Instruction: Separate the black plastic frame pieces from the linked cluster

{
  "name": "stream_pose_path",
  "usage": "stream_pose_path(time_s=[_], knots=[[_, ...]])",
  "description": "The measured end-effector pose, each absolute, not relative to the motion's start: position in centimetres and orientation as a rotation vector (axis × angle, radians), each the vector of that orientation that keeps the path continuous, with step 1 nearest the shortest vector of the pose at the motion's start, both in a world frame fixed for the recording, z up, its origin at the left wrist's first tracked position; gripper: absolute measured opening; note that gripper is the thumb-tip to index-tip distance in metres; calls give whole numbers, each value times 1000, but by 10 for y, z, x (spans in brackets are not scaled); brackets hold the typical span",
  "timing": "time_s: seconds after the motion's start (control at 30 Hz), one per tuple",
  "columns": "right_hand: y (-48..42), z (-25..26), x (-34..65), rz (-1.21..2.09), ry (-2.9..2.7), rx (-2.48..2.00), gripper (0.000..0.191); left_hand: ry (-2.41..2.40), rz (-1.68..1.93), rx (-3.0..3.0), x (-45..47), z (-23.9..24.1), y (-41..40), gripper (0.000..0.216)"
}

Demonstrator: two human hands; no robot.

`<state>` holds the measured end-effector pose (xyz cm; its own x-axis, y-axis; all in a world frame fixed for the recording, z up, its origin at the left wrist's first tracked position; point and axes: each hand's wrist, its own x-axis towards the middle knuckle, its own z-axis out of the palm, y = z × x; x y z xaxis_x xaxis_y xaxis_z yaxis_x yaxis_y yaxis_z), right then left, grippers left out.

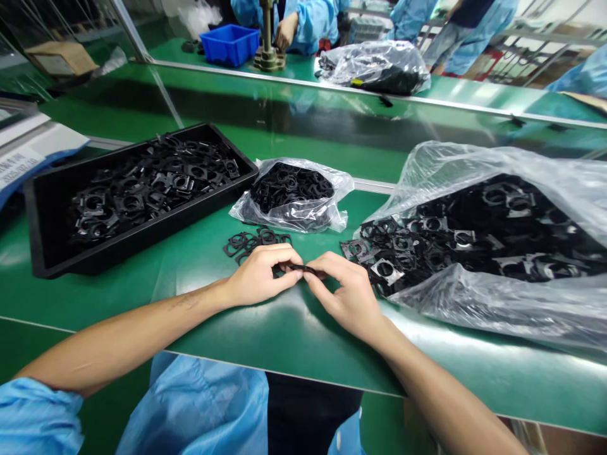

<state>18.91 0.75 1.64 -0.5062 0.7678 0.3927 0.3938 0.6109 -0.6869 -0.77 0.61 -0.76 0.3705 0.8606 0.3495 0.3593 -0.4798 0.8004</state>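
Note:
Between my two hands, just above the green table, is a small black plastic part (302, 268), seen nearly edge-on. My left hand (265, 270) pinches its left end and my right hand (348, 291) pinches the right end; the fingers cover most of it. Behind my left hand lies a loose pile of flat black rings (251, 241). A clear plastic bag (339, 183) full of black rings stands further back. To the right, a large open plastic bag (455, 297) spills black square frames with round holes (386, 270) close to my right hand.
At the left a black tray (156, 230) holds many black parts. Across a metal rail (332, 82) are a blue bin (230, 45), a bench press (269, 38) with a co-worker's hand (286, 30) at it, and another filled plastic bag (374, 66).

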Motion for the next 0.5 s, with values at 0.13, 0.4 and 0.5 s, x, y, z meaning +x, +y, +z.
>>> stream_pose_path(time_s=[0.13,0.4,0.5], knots=[[8,17,189,695,-2134,-917,13,1055,1043,2011,-7,-8,6,9],[8,15,189,694,-2151,-925,14,1065,1015,2019,-8,-8,6,9],[8,14,190,677,-2182,-933,13,1067,991,2026,-8,-8,7,9]])
